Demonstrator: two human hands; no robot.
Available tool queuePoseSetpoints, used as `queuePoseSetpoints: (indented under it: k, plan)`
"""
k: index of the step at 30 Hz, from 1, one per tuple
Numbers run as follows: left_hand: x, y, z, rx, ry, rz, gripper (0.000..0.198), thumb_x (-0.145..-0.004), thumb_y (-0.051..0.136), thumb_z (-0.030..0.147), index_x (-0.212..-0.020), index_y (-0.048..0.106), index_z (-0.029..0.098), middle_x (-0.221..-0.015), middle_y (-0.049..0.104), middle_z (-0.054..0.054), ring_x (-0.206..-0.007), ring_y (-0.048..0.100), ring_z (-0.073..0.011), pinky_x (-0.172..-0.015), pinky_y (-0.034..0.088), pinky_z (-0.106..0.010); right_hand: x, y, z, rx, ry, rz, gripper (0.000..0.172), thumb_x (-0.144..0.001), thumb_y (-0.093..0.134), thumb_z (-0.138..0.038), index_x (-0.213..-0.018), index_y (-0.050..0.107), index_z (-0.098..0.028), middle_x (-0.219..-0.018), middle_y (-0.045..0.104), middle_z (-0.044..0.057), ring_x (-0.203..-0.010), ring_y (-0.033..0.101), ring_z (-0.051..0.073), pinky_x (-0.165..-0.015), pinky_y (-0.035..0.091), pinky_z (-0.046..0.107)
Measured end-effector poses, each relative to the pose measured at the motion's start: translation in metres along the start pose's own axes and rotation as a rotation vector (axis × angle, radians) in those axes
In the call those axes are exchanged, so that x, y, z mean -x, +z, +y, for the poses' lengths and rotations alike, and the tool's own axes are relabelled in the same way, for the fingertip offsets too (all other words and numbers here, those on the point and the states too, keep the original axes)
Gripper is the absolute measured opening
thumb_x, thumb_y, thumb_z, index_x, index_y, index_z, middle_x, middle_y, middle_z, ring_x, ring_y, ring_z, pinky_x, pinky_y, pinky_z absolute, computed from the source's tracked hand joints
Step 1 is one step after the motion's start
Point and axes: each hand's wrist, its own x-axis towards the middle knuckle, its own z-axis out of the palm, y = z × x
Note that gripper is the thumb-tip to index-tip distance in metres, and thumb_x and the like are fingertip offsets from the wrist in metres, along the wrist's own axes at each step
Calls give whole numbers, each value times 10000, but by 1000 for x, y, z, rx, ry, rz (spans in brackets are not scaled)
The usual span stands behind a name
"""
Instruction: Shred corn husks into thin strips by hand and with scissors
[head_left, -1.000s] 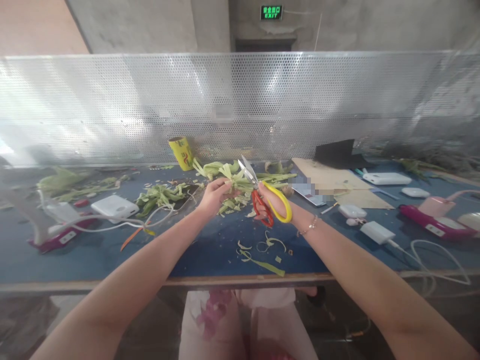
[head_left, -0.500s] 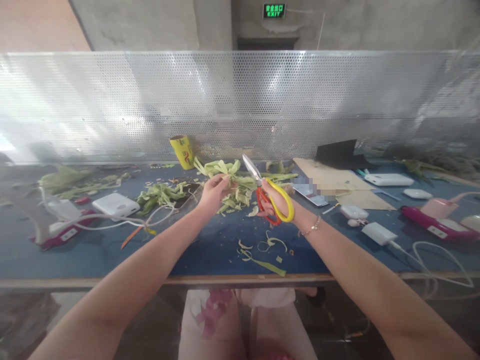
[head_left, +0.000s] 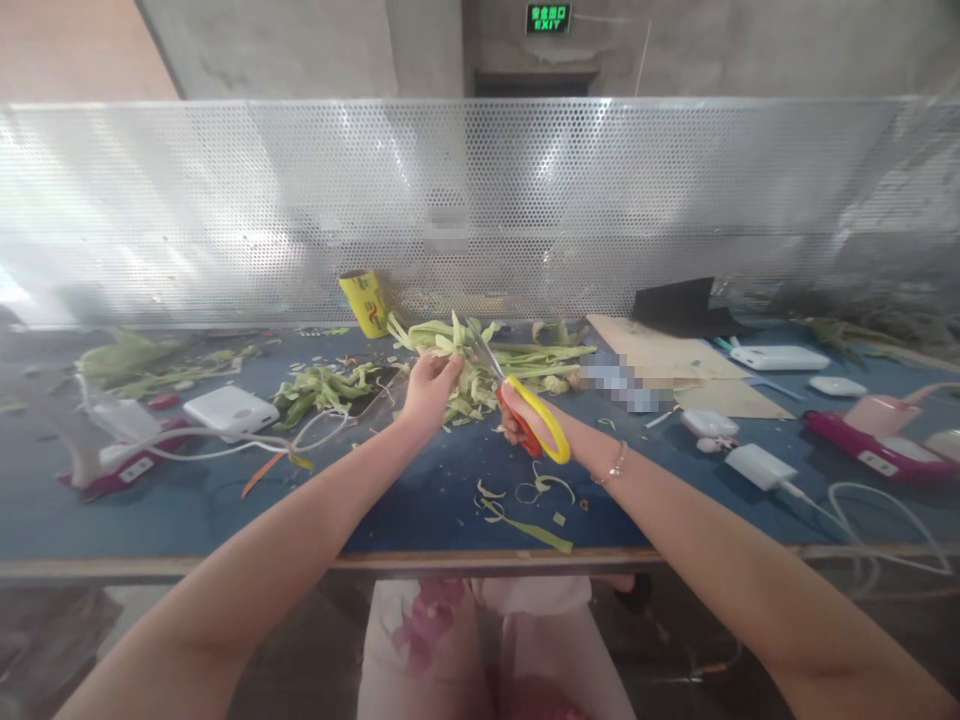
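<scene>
My left hand (head_left: 433,382) is closed on a pale green leafy piece (head_left: 450,340) at the left end of a heap of stalks. My right hand (head_left: 517,415) grips a pair of scissors (head_left: 555,435) with one yellow and one red handle. Their metal blades point up and left into the leaves beside my left fingertips, and the tips are partly lost among the greenery. Behind the scissors, long green stalks (head_left: 544,355) lie to the right. Trimmed strips and scraps (head_left: 532,530) rest on the blue table in front of my hands.
A yellow tube (head_left: 363,302) leans near the perforated metal screen (head_left: 300,200). On the left are wilted leaves (head_left: 330,388), a white power bank (head_left: 231,412) and a cable. To the right lie brown cardboard (head_left: 660,350), a charger (head_left: 759,466) and a purple power strip (head_left: 877,448).
The scissors have moved left and slightly down, their blades now among the leaves and their handles closer together. My left hand has stayed nearly in place.
</scene>
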Motion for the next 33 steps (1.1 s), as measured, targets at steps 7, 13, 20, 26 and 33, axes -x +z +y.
queuePoseSetpoints:
  k: [7, 13, 20, 26, 33]
  plan:
    - [4, 1, -1, -5, 29, -42, 298, -634, 714, 320, -828, 547, 168, -760, 643, 4, -720, 605, -104, -741, 467, -259, 6, 5, -8, 167, -16, 56, 595, -667, 368, -812, -626, 336, -219, -454, 356, -61, -372, 419, 89, -305, 271, 208]
    - [5, 1, 3, -104, 57, -10, 300, -644, 699, 327, -863, 564, 174, -772, 663, -7, -688, 603, -103, -686, 459, -234, 16, 7, -22, 285, -4, 120, 501, -753, 426, -696, -622, 341, -220, -429, 396, -58, -331, 350, 66, -340, 279, 217]
    - [13, 5, 12, -172, 58, 22, 250, -657, 693, 289, -830, 556, 172, -711, 646, 8, -629, 578, -89, -628, 450, -215, 17, 8, -24, 358, 66, 129, 420, -828, 392, -614, -697, 331, -219, -467, 422, -59, -353, 360, 76, -369, 291, 221]
    - [16, 8, 15, -198, 76, -11, 210, -670, 681, 261, -813, 557, 170, -682, 630, 12, -622, 572, -85, -607, 432, -206, 14, 5, -15, 354, -54, 144, 449, -810, 371, -657, -696, 346, -223, -477, 411, -60, -367, 392, 80, -384, 312, 221]
    - [14, 6, 12, -221, 69, -13, 242, -657, 693, 281, -825, 563, 163, -719, 639, 1, -632, 571, -92, -629, 447, -225, 8, 1, -3, 317, -79, 149, 453, -777, 413, -677, -710, 373, -231, -445, 419, -67, -354, 427, 98, -388, 346, 234]
